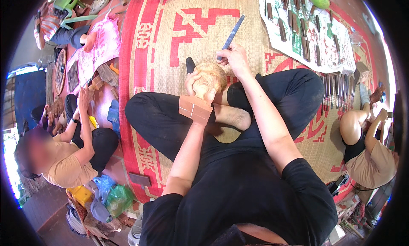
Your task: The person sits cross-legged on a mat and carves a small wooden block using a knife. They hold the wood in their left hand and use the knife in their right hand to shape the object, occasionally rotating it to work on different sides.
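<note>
My left hand (194,82) is wrapped round a pale carved wooden piece (209,75), tilted over my crossed legs. A reddish-brown square block (195,110) forms its near end, by my left wrist. One finger of that hand wears a black cover (190,65). My right hand (235,59) pinches a slim blue-grey stick-shaped tool (232,33) near its lower end, its other end pointing up and away. The tool's near end sits just beyond the carving, apparently clear of it; its exact kind cannot be made out.
A red-patterned straw mat (251,27) lies beneath me. At far right, several dark-handled tools rest on a white cloth (272,33), with slim tools (336,86) lined up below. People sit at left (70,161) and right (370,156). A dark flat block (139,179) lies near left.
</note>
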Tool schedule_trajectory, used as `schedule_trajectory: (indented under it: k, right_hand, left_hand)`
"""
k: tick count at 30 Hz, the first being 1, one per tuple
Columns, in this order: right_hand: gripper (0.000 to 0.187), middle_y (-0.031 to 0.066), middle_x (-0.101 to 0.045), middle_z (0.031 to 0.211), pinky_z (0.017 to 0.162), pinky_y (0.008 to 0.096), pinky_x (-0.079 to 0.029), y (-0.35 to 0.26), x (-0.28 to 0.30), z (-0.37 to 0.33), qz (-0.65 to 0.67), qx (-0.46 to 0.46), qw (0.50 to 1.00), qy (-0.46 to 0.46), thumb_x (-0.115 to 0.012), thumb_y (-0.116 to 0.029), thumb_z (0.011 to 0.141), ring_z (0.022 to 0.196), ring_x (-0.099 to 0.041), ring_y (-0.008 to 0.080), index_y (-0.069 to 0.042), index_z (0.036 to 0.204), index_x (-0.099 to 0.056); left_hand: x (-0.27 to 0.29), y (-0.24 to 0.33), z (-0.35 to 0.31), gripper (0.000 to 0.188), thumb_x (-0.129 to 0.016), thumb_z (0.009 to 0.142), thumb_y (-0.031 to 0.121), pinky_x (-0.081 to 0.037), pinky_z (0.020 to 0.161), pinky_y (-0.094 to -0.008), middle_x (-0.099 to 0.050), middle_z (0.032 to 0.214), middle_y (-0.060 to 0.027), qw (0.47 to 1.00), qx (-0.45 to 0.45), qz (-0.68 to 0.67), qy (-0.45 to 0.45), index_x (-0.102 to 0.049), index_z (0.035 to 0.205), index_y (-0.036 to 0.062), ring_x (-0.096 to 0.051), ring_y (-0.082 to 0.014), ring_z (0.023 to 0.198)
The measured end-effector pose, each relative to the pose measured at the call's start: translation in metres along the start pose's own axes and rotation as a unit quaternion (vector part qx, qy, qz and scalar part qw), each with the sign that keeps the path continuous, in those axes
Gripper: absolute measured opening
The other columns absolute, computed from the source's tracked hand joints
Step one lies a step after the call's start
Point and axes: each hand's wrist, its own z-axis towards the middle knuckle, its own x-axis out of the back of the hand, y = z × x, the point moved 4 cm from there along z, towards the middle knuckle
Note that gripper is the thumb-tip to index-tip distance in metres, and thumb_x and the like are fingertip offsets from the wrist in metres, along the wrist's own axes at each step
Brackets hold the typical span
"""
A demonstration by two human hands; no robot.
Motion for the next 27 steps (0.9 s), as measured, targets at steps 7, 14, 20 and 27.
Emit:
schedule_trajectory:
  k: [7,14,20,27]
  right_hand:
    - [0.01,0.0047,-0.064,0.074,0.061,0.0249,-0.048,0.002,-0.02,-0.01,-0.036,0.01,0.996,-0.08,-0.069,-0.005,0.075,0.064,-0.06,0.0106,-0.001,0.083,-0.065]
    - [0.007,0.0043,-0.065,0.072,0.057,0.0237,-0.047,-0.005,-0.001,0.003,-0.009,-0.012,1.0,-0.011,-0.068,-0.007,0.076,0.063,-0.06,0.009,-0.003,0.08,-0.064]
    - [0.013,0.0038,-0.064,0.071,0.061,0.025,-0.046,0.003,-0.015,-0.01,0.015,-0.019,0.996,-0.08,-0.07,-0.003,0.07,0.065,-0.058,0.0102,0.001,0.082,-0.066]
    - [0.012,0.0054,-0.065,0.072,0.06,0.0246,-0.05,0.001,0.003,-0.003,0.036,-0.028,0.999,-0.01,-0.066,-0.007,0.079,0.063,-0.062,0.0126,-0.002,0.089,-0.062]
  left_hand:
    - [-0.002,0.002,0.002,0.054,-0.066,0.081,0.027,-0.029,0.105,-0.0417,-0.04,0.133,-0.014,1.0,0.002,0.002,0.0,-0.04,0.124,0.0072,-0.036,-0.027,0.126]
    - [-0.001,-0.004,0.0,0.054,-0.066,0.081,0.027,-0.03,0.105,-0.0414,-0.04,0.133,-0.014,1.0,0.001,-0.011,0.012,-0.04,0.124,0.0068,-0.037,-0.0269,0.126]
    - [-0.003,0.005,0.001,0.053,-0.067,0.081,0.024,-0.03,0.104,-0.0411,-0.04,0.133,-0.014,0.999,0.007,-0.032,0.012,-0.041,0.124,0.0073,-0.038,-0.0266,0.124]
    - [-0.001,0.003,0.0,0.054,-0.067,0.081,0.025,-0.031,0.104,-0.0407,-0.04,0.132,-0.0135,1.0,0.004,-0.005,0.01,-0.041,0.124,0.0073,-0.039,-0.0259,0.123]
